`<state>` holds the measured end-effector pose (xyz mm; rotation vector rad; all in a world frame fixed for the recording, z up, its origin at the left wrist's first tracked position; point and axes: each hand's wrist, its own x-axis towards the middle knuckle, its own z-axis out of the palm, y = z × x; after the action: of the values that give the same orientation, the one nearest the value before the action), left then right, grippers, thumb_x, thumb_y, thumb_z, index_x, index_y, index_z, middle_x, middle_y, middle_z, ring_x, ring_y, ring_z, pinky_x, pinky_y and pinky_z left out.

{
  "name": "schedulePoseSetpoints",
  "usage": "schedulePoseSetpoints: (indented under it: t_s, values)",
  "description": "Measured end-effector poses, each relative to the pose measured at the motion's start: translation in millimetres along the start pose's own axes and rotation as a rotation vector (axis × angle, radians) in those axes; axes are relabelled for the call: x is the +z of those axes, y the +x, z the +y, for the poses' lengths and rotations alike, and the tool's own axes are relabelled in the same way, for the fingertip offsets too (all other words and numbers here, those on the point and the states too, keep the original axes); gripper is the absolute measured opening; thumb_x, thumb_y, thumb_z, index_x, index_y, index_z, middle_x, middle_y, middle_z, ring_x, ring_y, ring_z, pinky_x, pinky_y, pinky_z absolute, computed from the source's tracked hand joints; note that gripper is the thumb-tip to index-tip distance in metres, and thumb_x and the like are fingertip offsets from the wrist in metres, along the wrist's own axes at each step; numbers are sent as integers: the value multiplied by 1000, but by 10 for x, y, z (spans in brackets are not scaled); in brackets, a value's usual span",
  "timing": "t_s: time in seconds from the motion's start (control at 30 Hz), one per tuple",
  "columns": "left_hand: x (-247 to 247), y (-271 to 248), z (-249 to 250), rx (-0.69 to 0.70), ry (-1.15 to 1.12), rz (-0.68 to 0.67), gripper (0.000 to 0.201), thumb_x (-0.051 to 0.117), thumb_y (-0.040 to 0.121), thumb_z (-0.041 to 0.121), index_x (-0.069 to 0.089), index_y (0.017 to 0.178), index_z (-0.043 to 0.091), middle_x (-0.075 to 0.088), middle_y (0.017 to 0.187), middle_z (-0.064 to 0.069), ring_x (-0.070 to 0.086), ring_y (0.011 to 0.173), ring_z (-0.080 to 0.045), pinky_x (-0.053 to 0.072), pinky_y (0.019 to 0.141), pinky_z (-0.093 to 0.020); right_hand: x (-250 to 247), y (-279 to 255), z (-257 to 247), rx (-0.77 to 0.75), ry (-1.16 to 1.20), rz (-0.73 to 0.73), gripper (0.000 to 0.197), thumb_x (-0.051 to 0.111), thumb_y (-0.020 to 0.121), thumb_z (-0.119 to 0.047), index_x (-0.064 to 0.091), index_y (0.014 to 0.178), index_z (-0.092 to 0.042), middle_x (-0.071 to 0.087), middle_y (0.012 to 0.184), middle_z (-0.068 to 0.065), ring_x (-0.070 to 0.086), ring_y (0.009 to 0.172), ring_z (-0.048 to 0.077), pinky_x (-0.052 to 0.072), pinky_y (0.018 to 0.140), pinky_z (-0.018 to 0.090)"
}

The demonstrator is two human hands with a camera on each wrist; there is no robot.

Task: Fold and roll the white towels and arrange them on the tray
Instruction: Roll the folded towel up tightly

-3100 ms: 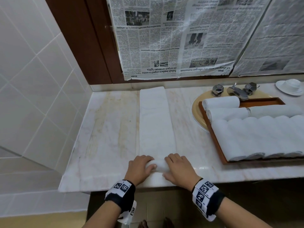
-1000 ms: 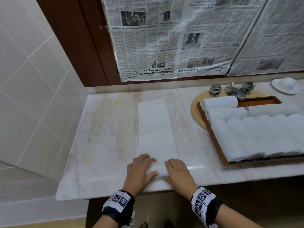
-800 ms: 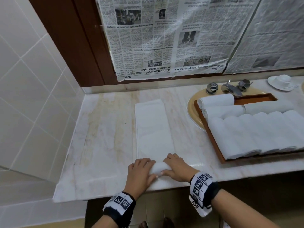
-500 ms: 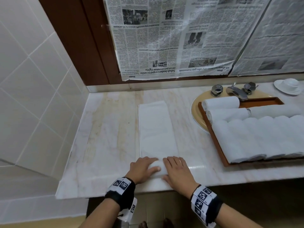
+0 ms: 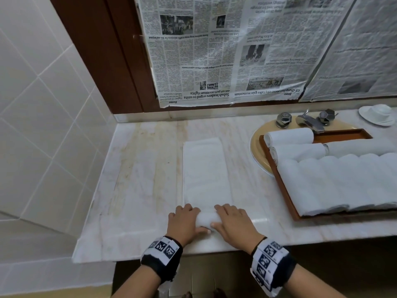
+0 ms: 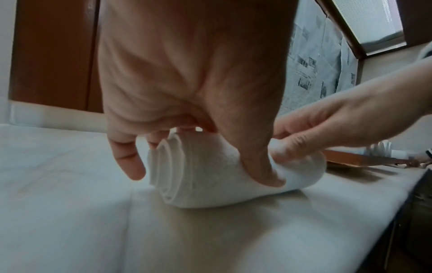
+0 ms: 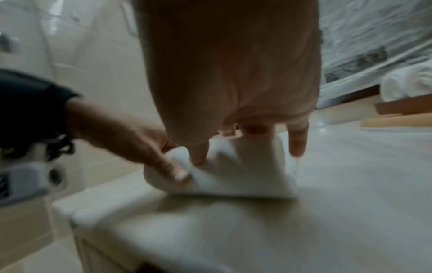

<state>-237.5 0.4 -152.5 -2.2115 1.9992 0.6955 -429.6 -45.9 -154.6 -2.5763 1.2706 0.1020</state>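
Observation:
A white towel (image 5: 204,175) folded into a long strip lies on the marble counter (image 5: 141,186), running away from me. Its near end is rolled into a thick roll (image 5: 207,219) (image 6: 210,177) (image 7: 233,175). My left hand (image 5: 185,220) (image 6: 191,118) grips the roll's left half, thumb under and fingers curled over. My right hand (image 5: 233,222) (image 7: 229,110) grips its right half the same way. A brown tray (image 5: 285,196) at the right holds several rolled white towels (image 5: 335,181).
The tray sits over a beige basin (image 5: 257,147) with a chrome tap (image 5: 309,122). A white cup and saucer (image 5: 377,114) stand at the far right. Newspaper (image 5: 225,50) covers the back wall; a tiled wall (image 5: 43,125) bounds the counter's left side.
The flat part of the towel has grown shorter and the roll under my hands thicker. Both hands have stayed at the counter's front edge, re-gripping the roll.

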Motion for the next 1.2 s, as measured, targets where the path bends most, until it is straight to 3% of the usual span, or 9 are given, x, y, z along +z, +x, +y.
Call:
schedulePoseSetpoints:
  t_s: [0.1, 0.23, 0.37, 0.53, 0.6, 0.83, 0.93, 1.1, 1.2]
  values:
    - [49, 4, -9, -42, -79, 13, 79, 64, 72, 76, 47, 135, 31, 45, 132, 2, 44, 117, -22, 40, 93, -37, 135, -95, -57, -52, -122, 65, 57, 49, 77, -57, 62, 115, -17, 63, 100, 0, 64, 85, 21, 54, 74, 37]
    - [118, -50, 23, -129, -110, 38, 89, 65, 67, 80, 42, 137, 30, 40, 136, 2, 44, 120, -22, 43, 94, -37, 141, -35, -11, -53, -145, 21, 52, 44, 80, -59, 63, 105, -17, 61, 95, 0, 63, 80, 21, 51, 64, 33]
    - [72, -111, 76, -238, -41, 88, 103, 54, 65, 89, 35, 142, 24, 39, 143, 1, 44, 122, -25, 39, 95, -38, -63, 119, 32, -70, -36, -156, 53, 42, 98, -52, 46, 133, -12, 47, 131, 7, 46, 121, 28, 40, 93, 41]
    - [80, -99, -63, 65, -83, 108, 91, 29, 68, 86, 40, 142, 36, 40, 142, 9, 38, 128, -18, 31, 100, -35, -290, 267, 76, 1, 154, -477, 57, 47, 98, -53, 41, 139, -14, 43, 138, 9, 38, 129, 27, 33, 106, 44]
    - [98, -78, -131, 107, -171, 45, 89, 23, 68, 85, 45, 139, 37, 48, 132, 8, 42, 120, -18, 34, 95, -33, -291, 254, 100, 34, 183, -497, 57, 48, 97, -56, 43, 137, -17, 46, 137, 8, 41, 127, 27, 34, 106, 45]
    - [12, 131, -206, 123, -232, -130, 80, 36, 67, 93, 59, 121, 38, 59, 112, 6, 53, 105, -16, 43, 94, -41, 123, -76, -80, -44, -96, -74, 69, 52, 81, -63, 51, 129, -13, 55, 117, 7, 58, 105, 30, 48, 81, 43]
    - [82, 33, -189, 126, -229, -11, 67, 47, 80, 82, 50, 130, 38, 54, 123, 12, 51, 112, -13, 40, 95, -37, 34, 49, -10, -32, -30, -177, 88, 23, 75, -76, 43, 134, -15, 47, 130, 5, 45, 120, 28, 40, 93, 42]
    - [366, -187, -204, 230, -136, 360, 63, 55, 79, 68, 52, 132, 35, 51, 132, 11, 51, 117, -17, 42, 90, -34, -295, 252, 118, 26, 286, -486, 66, 56, 89, -63, 45, 133, -15, 46, 135, 6, 39, 125, 25, 33, 103, 45]
    - [364, -144, -255, 209, -196, 311, 68, 49, 77, 72, 56, 133, 34, 54, 129, 10, 50, 117, -17, 42, 90, -33, -349, 262, 124, 34, 244, -479, 62, 61, 88, -61, 49, 128, -15, 51, 130, 6, 47, 117, 25, 36, 99, 43]
